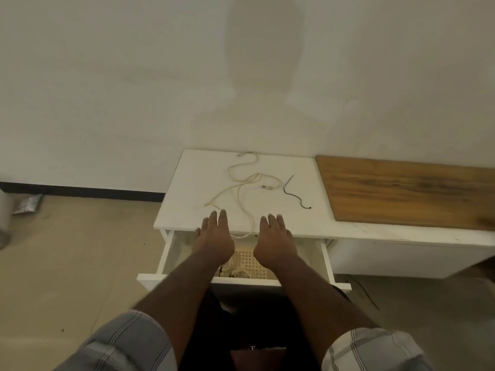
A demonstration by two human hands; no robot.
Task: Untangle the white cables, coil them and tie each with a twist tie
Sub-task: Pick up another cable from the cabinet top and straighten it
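Note:
Tangled white cables (242, 183) lie spread over the top of a white cabinet (187, 199), one loop hanging over its front edge between my hands. A black twist tie (294, 194) lies to the right of the cables. My left hand (214, 236) and my right hand (273, 238) reach forward side by side with straight fingers, fingertips at the cabinet's front edge, holding nothing. Both hands hover above an open drawer (167, 253) with more white cables (241, 273) inside.
A perforated beige liner (247, 259) covers the drawer bottom. A wooden board (407, 191) lies on a white bench to the right. The wall stands right behind the cabinet. A silver packet (26, 204) lies on the floor at the left.

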